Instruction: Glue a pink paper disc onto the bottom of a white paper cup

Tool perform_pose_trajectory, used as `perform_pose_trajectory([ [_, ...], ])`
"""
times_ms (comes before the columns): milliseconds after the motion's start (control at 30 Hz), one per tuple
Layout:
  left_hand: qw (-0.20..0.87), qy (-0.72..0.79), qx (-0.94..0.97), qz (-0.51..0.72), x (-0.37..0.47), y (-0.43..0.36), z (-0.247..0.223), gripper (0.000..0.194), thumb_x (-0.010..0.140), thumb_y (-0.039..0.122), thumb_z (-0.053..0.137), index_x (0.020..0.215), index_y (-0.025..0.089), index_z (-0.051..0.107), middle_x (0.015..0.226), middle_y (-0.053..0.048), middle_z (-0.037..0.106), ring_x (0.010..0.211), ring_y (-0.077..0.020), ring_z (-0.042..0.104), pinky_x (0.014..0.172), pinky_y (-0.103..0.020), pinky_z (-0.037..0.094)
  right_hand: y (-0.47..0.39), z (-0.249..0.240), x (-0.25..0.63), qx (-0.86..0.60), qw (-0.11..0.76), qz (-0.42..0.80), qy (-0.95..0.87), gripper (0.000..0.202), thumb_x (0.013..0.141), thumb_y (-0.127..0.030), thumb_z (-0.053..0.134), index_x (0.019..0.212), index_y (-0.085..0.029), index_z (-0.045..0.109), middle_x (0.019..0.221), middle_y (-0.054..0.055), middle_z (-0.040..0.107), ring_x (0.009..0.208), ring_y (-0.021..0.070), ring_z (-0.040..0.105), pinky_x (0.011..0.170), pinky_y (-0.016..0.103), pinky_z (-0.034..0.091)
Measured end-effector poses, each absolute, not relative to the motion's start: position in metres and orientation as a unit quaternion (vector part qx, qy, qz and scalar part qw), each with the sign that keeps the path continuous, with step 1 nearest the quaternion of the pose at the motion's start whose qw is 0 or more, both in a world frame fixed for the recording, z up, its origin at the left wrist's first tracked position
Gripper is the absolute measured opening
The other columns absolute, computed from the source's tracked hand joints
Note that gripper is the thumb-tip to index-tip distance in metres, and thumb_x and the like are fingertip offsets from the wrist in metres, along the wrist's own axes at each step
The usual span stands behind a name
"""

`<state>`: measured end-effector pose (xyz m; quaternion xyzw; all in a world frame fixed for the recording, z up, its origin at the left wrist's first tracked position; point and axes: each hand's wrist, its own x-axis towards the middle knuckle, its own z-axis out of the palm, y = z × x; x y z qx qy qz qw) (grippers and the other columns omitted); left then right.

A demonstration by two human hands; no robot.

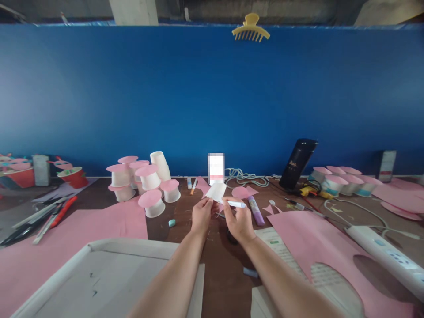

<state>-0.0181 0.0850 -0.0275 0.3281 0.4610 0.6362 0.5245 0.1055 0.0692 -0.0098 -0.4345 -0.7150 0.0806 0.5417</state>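
My left hand [202, 214] pinches the lower edge of a small white piece of paper [216, 191], tilted up above the table. In my right hand [237, 219] is a white marker [236, 204], its tip end pointing left toward the paper; whether it touches is too small to tell. Just beyond the hands lie a pink paper disc [240, 192] and a purple glue-stick-like tube [256, 211]. Left of them are an orange-and-white pen [194, 186] and a small teal block [172, 223].
White paper cups with pink discs [150, 203] stand to the left, more cups [334, 184] at right. A black thermos [298, 163] leans against the blue wall. A grey-white box lid [126, 274], cut pink sheets [298, 229] and a power strip [387, 251] lie nearer.
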Motion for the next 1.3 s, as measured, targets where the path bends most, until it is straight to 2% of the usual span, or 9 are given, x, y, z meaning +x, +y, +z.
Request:
perform_pose_trajectory([
  [167,0.524,0.478,0.358,0.607,-0.018,0.085,-0.028,0.026,0.07,0.039,0.063,0.075,0.014,0.066,0.069,-0.007,0.068,0.062,-0.0165,0.064,0.055,-0.025,0.048,0.068,-0.009,0.105,-0.419,0.554,0.079,-0.715,0.021,0.09,-0.029,0.05,0.097,-0.018,0.066,0.097,0.009,0.07,0.094,0.0221,0.064,0.086,0.037,0.05],
  [433,0.512,0.489,0.374,0.6,-0.016,0.082,-0.024,0.024,0.071,0.039,0.061,0.071,0.015,0.064,0.067,-0.005,0.068,0.062,-0.017,0.065,0.057,-0.025,0.049,0.072,-0.01,0.106,-0.417,0.561,0.052,-0.713,0.023,0.09,-0.027,0.049,0.104,-0.02,0.066,0.099,0.008,0.071,0.093,0.0214,0.064,0.085,0.038,0.05],
  [700,0.502,0.499,0.387,0.591,-0.017,0.079,-0.019,0.025,0.071,0.04,0.061,0.072,0.015,0.065,0.067,-0.005,0.067,0.062,-0.0175,0.064,0.057,-0.026,0.048,0.068,-0.007,0.105,-0.425,0.555,0.08,-0.71,0.02,0.089,-0.029,0.051,0.097,-0.019,0.067,0.095,0.008,0.07,0.092,0.0219,0.065,0.086,0.037,0.051],
  [867,0.501,0.503,0.385,0.59,-0.016,0.078,-0.018,0.024,0.07,0.039,0.061,0.071,0.015,0.065,0.065,-0.003,0.066,0.06,-0.0157,0.063,0.057,-0.025,0.048,0.071,-0.009,0.106,-0.422,0.568,0.055,-0.705,0.022,0.089,-0.028,0.05,0.1,-0.019,0.067,0.097,0.009,0.071,0.093,0.022,0.065,0.086,0.038,0.051],
  [1300,0.473,0.523,0.409,0.579,-0.014,0.074,-0.012,0.024,0.071,0.039,0.06,0.068,0.015,0.064,0.062,-0.002,0.063,0.058,-0.0146,0.06,0.056,-0.025,0.047,0.071,-0.01,0.107,-0.427,0.57,0.084,-0.696,0.021,0.089,-0.03,0.051,0.098,-0.018,0.067,0.095,0.009,0.07,0.09,0.0218,0.066,0.082,0.036,0.053],
])
